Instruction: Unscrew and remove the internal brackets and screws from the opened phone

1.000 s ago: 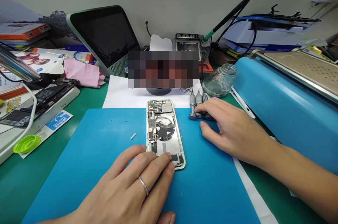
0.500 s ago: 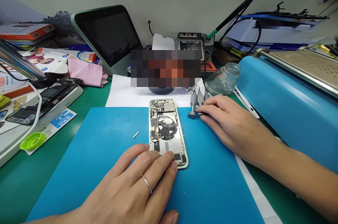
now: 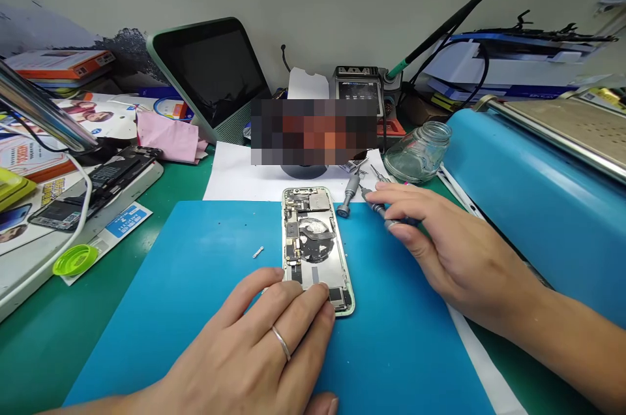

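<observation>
The opened phone [image 3: 317,242] lies on the blue mat with its circuit board and inner parts bare. My left hand [image 3: 259,343] rests across its lower end, fingers stretched out and flat, one at the left edge, covering that corner. At the upper right, my right hand [image 3: 440,239] is closed, thumb and fingers pinching a grey precision screwdriver [image 3: 374,205], which lies tilted and is partly hidden by the fingers. A second screwdriver [image 3: 349,193] lies just left of it, and another screwdriver's tip [image 3: 379,173] shows behind. A small metal bracket [image 3: 258,252] lies left of the phone.
A glass jar [image 3: 418,154] stands behind my right hand, next to a blue machine [image 3: 528,186]. Tablet-like screen [image 3: 210,69] and soldering station [image 3: 359,89] stand at the back; a pixelated patch hides the middle. Phone parts [image 3: 92,186] and a green cap [image 3: 75,261] are on the left.
My right hand has closed on one screwdriver and tipped it over; the left screwdriver now leans. My left hand stays on the phone. The whole view has shifted slightly.
</observation>
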Tool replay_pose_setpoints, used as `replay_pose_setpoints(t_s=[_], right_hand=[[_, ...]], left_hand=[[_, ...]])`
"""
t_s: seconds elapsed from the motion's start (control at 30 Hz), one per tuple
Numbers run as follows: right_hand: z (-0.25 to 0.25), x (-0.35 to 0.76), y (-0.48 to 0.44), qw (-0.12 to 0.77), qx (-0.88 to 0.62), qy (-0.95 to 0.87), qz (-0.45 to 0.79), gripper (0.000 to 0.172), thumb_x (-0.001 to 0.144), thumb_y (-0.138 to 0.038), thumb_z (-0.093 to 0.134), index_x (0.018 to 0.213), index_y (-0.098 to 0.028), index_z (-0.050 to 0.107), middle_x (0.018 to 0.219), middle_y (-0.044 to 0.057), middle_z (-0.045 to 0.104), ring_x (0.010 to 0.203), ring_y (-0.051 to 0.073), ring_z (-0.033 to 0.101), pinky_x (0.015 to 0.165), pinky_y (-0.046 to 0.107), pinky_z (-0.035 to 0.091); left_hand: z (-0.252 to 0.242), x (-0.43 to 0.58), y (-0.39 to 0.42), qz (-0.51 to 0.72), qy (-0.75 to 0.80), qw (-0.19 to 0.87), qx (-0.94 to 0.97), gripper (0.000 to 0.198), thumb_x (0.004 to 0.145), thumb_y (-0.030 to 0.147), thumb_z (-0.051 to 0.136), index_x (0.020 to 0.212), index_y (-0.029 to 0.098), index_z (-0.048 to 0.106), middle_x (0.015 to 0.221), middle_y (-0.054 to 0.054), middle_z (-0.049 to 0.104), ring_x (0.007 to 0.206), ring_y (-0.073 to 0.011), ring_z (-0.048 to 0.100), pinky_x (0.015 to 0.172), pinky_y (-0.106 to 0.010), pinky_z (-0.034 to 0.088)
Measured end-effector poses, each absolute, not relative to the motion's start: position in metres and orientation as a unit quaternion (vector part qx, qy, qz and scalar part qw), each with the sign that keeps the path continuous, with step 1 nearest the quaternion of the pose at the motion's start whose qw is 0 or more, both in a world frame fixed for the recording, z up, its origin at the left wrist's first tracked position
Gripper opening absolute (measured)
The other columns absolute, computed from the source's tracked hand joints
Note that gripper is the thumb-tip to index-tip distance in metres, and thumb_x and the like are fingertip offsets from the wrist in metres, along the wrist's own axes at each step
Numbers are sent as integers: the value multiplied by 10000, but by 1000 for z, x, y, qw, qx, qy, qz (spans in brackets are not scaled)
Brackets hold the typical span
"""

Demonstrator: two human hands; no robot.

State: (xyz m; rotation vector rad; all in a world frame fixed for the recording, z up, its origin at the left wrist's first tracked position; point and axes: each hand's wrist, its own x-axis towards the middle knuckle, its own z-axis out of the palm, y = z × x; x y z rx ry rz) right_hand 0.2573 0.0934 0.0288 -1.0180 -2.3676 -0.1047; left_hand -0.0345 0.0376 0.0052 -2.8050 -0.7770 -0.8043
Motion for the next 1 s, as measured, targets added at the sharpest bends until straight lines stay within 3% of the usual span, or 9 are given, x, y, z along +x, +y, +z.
replay_pose_setpoints(t_s=[0.1,0.23,0.4,0.53,0.63,0.77,0.87,1.0], right_hand=[[27,260,90,342,-400,-850,8,107,1113,-252,509,1177,-223,590,1265,134,783,1215,276,770,1007,410,648],[27,261,84,439,-385,-808,76,207,1127,-438,476,1159,-279,604,1183,87,807,1133,255,802,1041,442,657],[29,253,76,588,-348,-707,183,341,1028,-578,609,1058,-254,712,922,53,857,823,268,838,759,420,720],[34,247,78,568,-386,-711,150,293,1036,-554,607,1036,-280,711,800,33,819,667,259,804,568,424,681],[35,247,85,567,-375,-727,96,221,1078,-469,581,1131,-303,717,761,13,790,557,215,753,435,371,590],[28,252,92,528,-364,-766,42,258,1088,-283,585,1317,-319,700,828,14,782,632,202,767,512,357,599],[25,254,92,471,-358,-806,-2,483,969,-159,712,1420,-315,640,916,14,798,742,220,789,582,349,616],[30,252,90,412,-376,-828,-62,652,876,-68,724,1472,-282,569,946,16,781,658,195,725,613,343,600]], left_hand=[[7,-35,37,-254,-259,60,-930,379,1127,441,527,1216,173,779,1262,-47,805,1089,-208,686,1287,-369,235],[7,-36,38,-250,-258,59,-932,401,1135,461,508,1209,177,781,1279,-28,801,1062,-187,685,1284,-339,227],[7,-36,39,-254,-252,60,-932,388,1129,449,519,1199,173,782,1274,-20,804,1072,-191,681,1304,-352,202],[10,-35,39,-255,-251,59,-932,374,1125,439,529,1215,173,775,1291,-5,799,1078,-187,679,1306,-349,204],[10,-34,39,-254,-253,59,-931,366,1117,437,541,1218,169,769,1301,-6,795,1085,-194,682,1276,-362,250],[9,-32,39,-267,-253,70,-927,362,1117,416,513,1234,165,747,1278,-6,801,1046,-203,690,1126,-393,391],[9,-32,39,-260,-250,72,-930,364,1118,399,491,1263,165,729,1264,-3,801,1038,-201,689,1053,-405,429],[9,-33,39,-263,-250,67,-929,364,1099,408,531,1277,162,732,1272,-13,795,1098,-212,672,1084,-407,418]])
